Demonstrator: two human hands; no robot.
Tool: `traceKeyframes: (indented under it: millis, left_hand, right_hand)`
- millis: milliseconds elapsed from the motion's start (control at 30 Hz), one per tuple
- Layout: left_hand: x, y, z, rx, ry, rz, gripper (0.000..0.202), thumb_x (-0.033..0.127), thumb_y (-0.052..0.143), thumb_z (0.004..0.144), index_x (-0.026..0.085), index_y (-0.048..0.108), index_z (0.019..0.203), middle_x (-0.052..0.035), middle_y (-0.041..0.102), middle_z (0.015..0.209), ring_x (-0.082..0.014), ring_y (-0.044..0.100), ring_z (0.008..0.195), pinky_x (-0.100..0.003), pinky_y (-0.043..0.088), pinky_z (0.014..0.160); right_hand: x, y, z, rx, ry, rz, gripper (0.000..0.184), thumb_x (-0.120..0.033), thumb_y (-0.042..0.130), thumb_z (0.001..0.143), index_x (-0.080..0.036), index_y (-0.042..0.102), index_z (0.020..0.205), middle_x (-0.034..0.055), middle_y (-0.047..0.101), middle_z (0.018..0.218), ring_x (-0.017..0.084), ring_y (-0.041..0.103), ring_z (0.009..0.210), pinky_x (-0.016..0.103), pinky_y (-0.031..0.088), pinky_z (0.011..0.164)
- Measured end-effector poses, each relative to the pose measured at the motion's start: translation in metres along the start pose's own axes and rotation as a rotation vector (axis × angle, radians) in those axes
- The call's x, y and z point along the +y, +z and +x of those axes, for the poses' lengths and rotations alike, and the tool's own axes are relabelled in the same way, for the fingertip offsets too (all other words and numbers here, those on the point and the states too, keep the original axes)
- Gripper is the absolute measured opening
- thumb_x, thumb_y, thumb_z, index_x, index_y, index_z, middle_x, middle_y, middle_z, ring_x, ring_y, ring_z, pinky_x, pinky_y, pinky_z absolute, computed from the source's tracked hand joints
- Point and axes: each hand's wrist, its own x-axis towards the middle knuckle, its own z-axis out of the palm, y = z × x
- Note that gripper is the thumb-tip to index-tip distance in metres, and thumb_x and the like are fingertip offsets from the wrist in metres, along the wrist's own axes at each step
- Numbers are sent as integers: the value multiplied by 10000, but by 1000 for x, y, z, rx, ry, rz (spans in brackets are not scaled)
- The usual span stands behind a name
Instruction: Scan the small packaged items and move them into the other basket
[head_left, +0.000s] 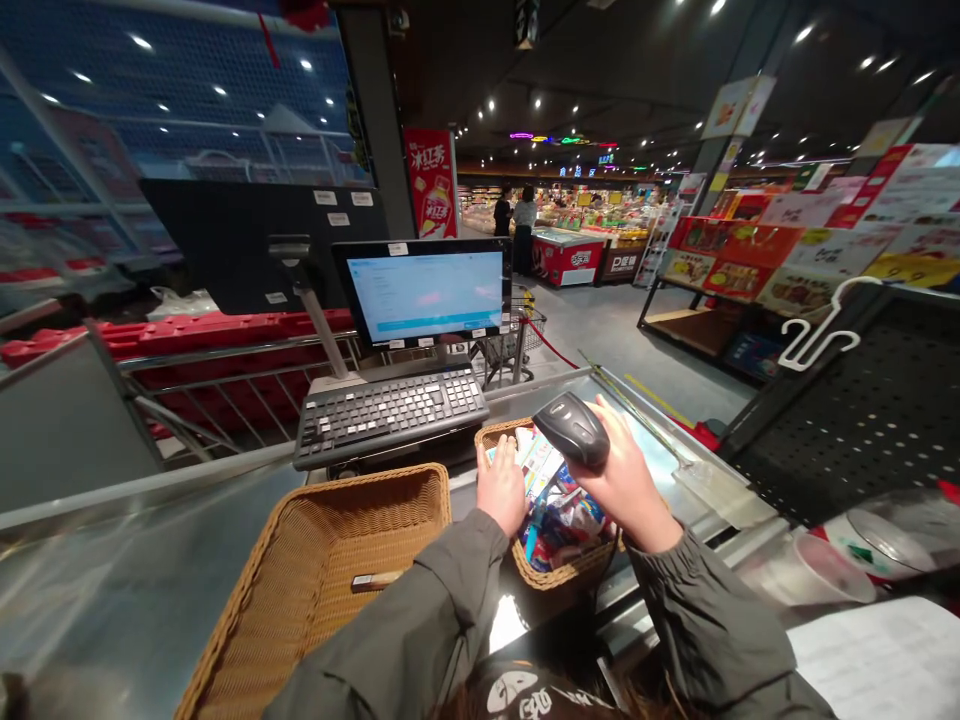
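Note:
In the head view my right hand (626, 480) is wrapped round a black barcode scanner (571, 428), held over the small wicker basket (555, 577). The scanner's head points to the upper left. Colourful packaged goods (566, 515), blue, red and white, fill that basket. At the basket's left side my left hand (504, 487) grips a white packet (541, 465) with a printed label, its fingers closed over the near edge. Part of the packet lies hidden behind the scanner.
A larger wicker basket (330, 540) stands to the left with a small box (376, 581) in it. Beyond are a keyboard (394, 408) and a lit monitor (427, 292). A white hanger (825, 325) hangs at right, near plastic cups (832, 570). Two people stand far back.

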Motion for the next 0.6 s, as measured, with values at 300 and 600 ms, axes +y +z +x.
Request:
traceKeyframes:
  millis: [300,600]
  left_hand:
    - [4,6,7,23,-107,31,410,319,666,759,152,652,1132,-194,366,1541,-357,259,1457,-669,114,1164]
    - [-9,-22,6,228,-103,-47,231,230,629,746,191,623,974,-121,315,1579,-316,237,1477,-661,145,1169]
  right_hand:
    - [21,3,7,-19,-14,60,581,-225,583,715,-161,484,1284,170,548,1340,386,339,1415,658,280,1125]
    - [29,10,9,-34,-13,56,580,-245,572,730,-182,476,1298,158,541,1359,367,339,1419,645,281,1132]
